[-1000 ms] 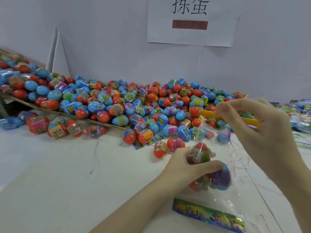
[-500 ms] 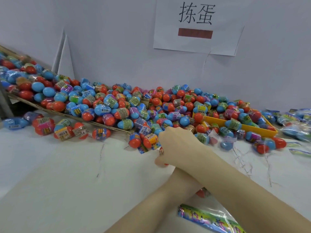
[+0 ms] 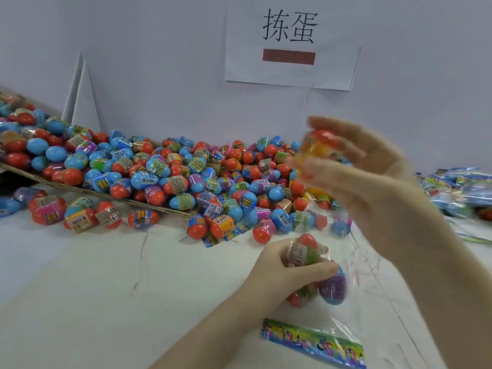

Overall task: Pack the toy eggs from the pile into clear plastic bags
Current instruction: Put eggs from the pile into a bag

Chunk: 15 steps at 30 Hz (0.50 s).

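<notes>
Right hand point(image 3: 372, 179) fingers pinch an egg point(image 3: 323, 145) at 12 o'clock above the bag point(image 3: 343, 265). Left hand point(image 3: 287, 267) fingers grip the bag's eggs. Risk: floppy mouth closes, egg bounces onto tabletop point(image 3: 93, 288).

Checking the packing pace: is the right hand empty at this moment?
No, the right hand holds a red-topped toy egg raised above the clear bag that the left hand grips.
</notes>
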Each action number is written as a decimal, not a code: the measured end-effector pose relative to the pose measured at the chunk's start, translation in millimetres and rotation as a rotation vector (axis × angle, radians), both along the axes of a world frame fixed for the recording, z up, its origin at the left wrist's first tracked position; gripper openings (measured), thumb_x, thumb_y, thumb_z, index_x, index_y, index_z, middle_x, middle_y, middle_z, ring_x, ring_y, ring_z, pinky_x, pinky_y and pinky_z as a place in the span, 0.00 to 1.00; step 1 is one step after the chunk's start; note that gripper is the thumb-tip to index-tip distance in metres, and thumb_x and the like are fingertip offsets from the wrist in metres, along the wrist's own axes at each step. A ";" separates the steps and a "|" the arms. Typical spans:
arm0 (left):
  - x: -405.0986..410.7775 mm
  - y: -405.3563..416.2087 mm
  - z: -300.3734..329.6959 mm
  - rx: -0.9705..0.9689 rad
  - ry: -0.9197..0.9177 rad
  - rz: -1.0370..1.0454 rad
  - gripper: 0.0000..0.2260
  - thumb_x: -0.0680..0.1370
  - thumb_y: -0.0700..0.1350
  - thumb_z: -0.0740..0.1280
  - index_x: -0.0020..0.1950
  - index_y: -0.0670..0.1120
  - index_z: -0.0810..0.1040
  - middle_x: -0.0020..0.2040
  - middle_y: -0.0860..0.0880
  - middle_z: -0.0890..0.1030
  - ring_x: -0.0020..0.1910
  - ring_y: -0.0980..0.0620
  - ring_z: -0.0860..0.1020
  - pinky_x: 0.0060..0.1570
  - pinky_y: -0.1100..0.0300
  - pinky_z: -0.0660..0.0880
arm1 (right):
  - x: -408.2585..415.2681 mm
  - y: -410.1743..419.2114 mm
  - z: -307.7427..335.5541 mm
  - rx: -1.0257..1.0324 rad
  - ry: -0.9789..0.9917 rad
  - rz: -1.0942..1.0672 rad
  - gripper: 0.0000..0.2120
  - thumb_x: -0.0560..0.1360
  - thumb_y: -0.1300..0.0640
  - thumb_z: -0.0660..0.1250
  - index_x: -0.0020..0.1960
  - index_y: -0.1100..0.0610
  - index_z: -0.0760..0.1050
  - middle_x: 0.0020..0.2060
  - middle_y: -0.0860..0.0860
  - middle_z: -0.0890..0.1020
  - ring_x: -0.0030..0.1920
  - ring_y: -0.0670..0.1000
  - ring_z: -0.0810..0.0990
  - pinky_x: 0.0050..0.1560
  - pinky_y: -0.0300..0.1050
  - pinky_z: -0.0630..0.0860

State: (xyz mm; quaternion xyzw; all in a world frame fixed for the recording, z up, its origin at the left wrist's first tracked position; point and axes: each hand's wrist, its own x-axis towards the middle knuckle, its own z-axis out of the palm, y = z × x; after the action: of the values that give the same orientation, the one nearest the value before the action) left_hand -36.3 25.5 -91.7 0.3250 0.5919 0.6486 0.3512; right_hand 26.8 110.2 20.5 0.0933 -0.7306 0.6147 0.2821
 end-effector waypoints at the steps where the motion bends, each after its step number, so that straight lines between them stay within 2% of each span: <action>1: -1.5 0.0 -0.5 0.005 -0.016 0.022 0.08 0.68 0.43 0.74 0.45 0.51 0.81 0.45 0.49 0.84 0.45 0.54 0.82 0.46 0.63 0.78 | 5.0 11.6 -1.3 -0.085 0.021 -0.019 0.25 0.51 0.56 0.79 0.48 0.48 0.81 0.41 0.46 0.84 0.44 0.48 0.83 0.41 0.34 0.77; 3: -4.6 -1.1 -0.6 0.033 0.006 0.037 0.09 0.68 0.42 0.75 0.44 0.52 0.81 0.46 0.47 0.85 0.47 0.51 0.82 0.48 0.60 0.79 | 15.5 29.4 -4.9 -0.186 0.043 -0.109 0.31 0.48 0.50 0.78 0.51 0.49 0.78 0.40 0.47 0.84 0.43 0.48 0.83 0.40 0.33 0.77; 5: -6.7 -1.1 1.4 0.038 0.021 0.042 0.10 0.67 0.41 0.75 0.44 0.52 0.80 0.46 0.48 0.85 0.47 0.50 0.83 0.49 0.59 0.79 | 22.4 37.3 -11.5 -0.175 0.007 -0.223 0.34 0.45 0.45 0.79 0.49 0.50 0.75 0.37 0.46 0.84 0.40 0.46 0.83 0.39 0.32 0.77; 9: -8.5 -1.5 3.6 0.056 -0.016 0.063 0.13 0.67 0.38 0.75 0.46 0.51 0.80 0.47 0.49 0.85 0.48 0.51 0.83 0.49 0.60 0.79 | 26.8 37.5 -21.7 0.098 -0.078 -0.397 0.18 0.55 0.47 0.73 0.44 0.47 0.78 0.36 0.44 0.84 0.36 0.43 0.81 0.36 0.32 0.76; 13: -7.8 -2.9 4.4 0.106 0.018 0.056 0.14 0.66 0.35 0.75 0.44 0.53 0.82 0.46 0.53 0.85 0.48 0.57 0.82 0.44 0.66 0.78 | 28.8 33.1 -25.2 0.479 -0.148 -0.499 0.11 0.61 0.41 0.68 0.44 0.39 0.77 0.40 0.33 0.80 0.43 0.39 0.77 0.41 0.33 0.74; 15: -5.8 -3.8 6.1 0.125 0.064 0.059 0.15 0.66 0.35 0.75 0.41 0.55 0.83 0.44 0.54 0.85 0.46 0.57 0.82 0.42 0.66 0.78 | 27.8 30.4 -28.5 0.581 -0.160 -0.541 0.11 0.62 0.37 0.63 0.43 0.37 0.75 0.39 0.36 0.80 0.46 0.40 0.73 0.44 0.35 0.70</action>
State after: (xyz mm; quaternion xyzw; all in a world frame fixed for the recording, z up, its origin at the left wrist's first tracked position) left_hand -42.2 21.7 -85.6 0.3494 0.5707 0.6835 0.2917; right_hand 54.6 140.6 -8.1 -0.0749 -0.8919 0.2914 0.3377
